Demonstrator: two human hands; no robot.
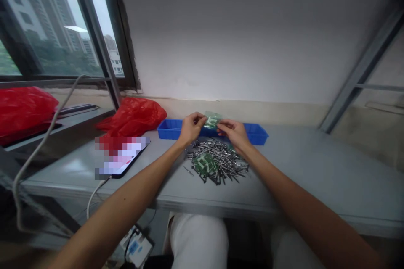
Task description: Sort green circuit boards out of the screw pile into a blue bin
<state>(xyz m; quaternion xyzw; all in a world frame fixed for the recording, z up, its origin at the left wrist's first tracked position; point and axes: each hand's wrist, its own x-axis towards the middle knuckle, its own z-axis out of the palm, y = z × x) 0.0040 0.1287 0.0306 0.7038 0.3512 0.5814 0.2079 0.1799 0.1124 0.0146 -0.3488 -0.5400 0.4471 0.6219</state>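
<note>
Between my hands, above the blue tray, is a small clear green plastic bag point(212, 120) with pale pieces inside that I cannot make out. My left hand point(192, 127) pinches the bag's left edge with thumb and fingers. On its right side, my right hand point(234, 133) grips the lower corner. Below them a heap of metal screws or similar fasteners point(229, 162) lies on the table. A second green bag point(205, 164) with pale pieces rests on the front left of that heap. Behind, the long blue tray point(257, 133) is partly hidden by my hands.
A crumpled red plastic bag point(135, 113) sits left of the tray. In front of it a phone point(128, 162) with a cable point(94, 193) lies on the grey table point(315, 168). Another red bag point(27, 105) is at the far left. Metal posts point(360, 71) and the wall bound the table.
</note>
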